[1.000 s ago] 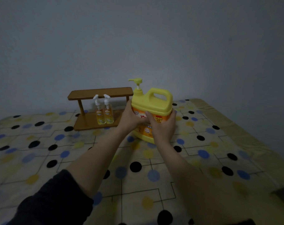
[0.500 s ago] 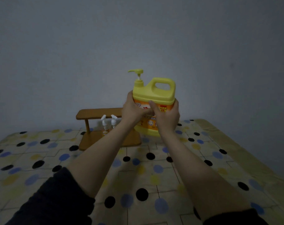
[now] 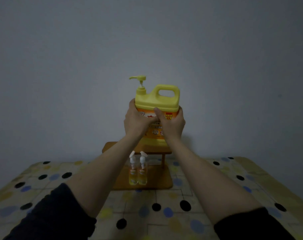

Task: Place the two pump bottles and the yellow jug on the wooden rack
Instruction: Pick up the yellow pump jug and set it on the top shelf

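Note:
The yellow jug (image 3: 157, 99), with a pump head and a loop handle, stands upright over the top shelf of the wooden rack (image 3: 152, 182). Its base is at the shelf's level; contact is hidden by my arms. My left hand (image 3: 136, 121) grips its left side and my right hand (image 3: 171, 122) grips its front right, both over the orange label. The two small clear pump bottles (image 3: 137, 168) with white heads and yellow liquid stand side by side on the rack's lower shelf.
The rack stands on a surface covered with a cloth (image 3: 164, 210) dotted in black, blue and yellow. A plain grey wall (image 3: 147, 40) rises right behind the rack. My dark sleeves fill the lower corners.
Both hands have lifted the yellow jug from the cloth beside the rack, up and leftward, to above the rack's top shelf. The small bottles have stayed put.

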A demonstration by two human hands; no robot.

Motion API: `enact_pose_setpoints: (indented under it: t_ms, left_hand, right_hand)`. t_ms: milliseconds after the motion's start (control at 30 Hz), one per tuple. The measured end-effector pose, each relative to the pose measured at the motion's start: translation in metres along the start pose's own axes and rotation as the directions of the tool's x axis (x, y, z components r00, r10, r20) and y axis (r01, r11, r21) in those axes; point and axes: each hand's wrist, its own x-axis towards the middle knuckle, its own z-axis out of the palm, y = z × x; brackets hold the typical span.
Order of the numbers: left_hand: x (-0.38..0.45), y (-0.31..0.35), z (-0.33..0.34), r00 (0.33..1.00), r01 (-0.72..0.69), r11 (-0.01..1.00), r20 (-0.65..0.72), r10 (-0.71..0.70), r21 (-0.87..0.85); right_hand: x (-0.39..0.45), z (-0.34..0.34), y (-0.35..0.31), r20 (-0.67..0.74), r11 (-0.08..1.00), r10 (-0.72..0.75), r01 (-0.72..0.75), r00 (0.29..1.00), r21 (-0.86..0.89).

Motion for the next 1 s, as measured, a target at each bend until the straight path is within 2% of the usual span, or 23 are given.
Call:
enact_pose_setpoints:
  t_ms: [167,367,667,1000]
  left_hand:
    - [0.017,-0.021,-0.013,0.999,0.015,0.997,-0.049,-0.011,0.077]
    - [0.022,-0.048,-0.016,0.996,0.055,0.992,-0.081,-0.046,0.113]
    - [0.02,-0.071,-0.015,0.99,0.105,0.985,-0.112,-0.09,0.137]
    - [0.016,-0.079,-0.012,0.98,0.158,0.964,-0.152,-0.126,0.215]
  right_hand:
    - [0.003,0.034,0.014,0.05,0.998,0.015,-0.018,0.999,0.06]
    - [0.0,0.056,0.04,0.08,0.998,0.038,-0.043,0.996,0.054]
    - [-0.003,0.067,0.061,0.132,0.997,0.043,-0.052,0.99,0.065]
    - [0.001,0.069,0.072,0.202,0.999,0.05,-0.05,0.978,-0.004]
